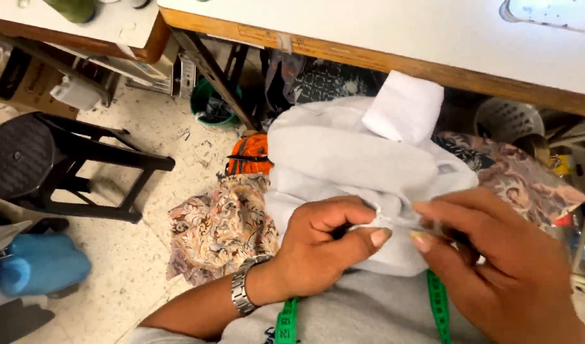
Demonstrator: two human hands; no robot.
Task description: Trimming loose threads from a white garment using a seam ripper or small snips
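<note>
Hands pinch one small fold of soft pale grey cloth (343, 165): left hand (318, 245), right hand (496, 267). Fingers might slip, and that loose bundle could slide onto the speckled floor (146, 185).

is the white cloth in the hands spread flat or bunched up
Bunched up. The white cloth lies in rounded folds on the lap, and the left hand and right hand pinch a small gathered bit between their fingertips.
</note>
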